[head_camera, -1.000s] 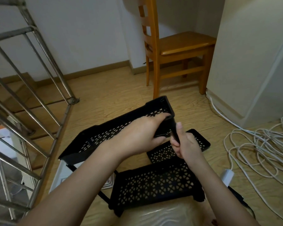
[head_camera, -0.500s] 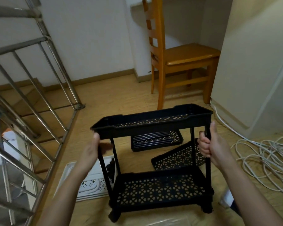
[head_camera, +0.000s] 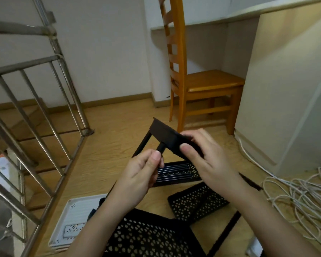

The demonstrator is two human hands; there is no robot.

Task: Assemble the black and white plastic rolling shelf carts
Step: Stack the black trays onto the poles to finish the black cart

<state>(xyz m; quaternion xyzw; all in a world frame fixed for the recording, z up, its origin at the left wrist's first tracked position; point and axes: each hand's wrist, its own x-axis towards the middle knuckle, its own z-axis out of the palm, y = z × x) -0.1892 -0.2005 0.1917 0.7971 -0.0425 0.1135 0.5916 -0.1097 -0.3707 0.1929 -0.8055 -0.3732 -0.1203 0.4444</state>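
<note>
Head view: the left hand (head_camera: 137,180) curls round a black post (head_camera: 160,148) under the tilted upper black tray (head_camera: 165,135), whose end the right hand (head_camera: 206,160) pinches. The lower black tray (head_camera: 146,238) lies nearest. The black cart looks part-built; a loose black tray (head_camera: 196,203) and white trays (head_camera: 78,212) lie unassembled on the floor.

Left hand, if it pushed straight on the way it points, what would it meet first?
Probably the tilted black shelf tray gripped by the right hand: the black pole that the left hand pinches seems to reach its underside, though depth is unclear.
</note>
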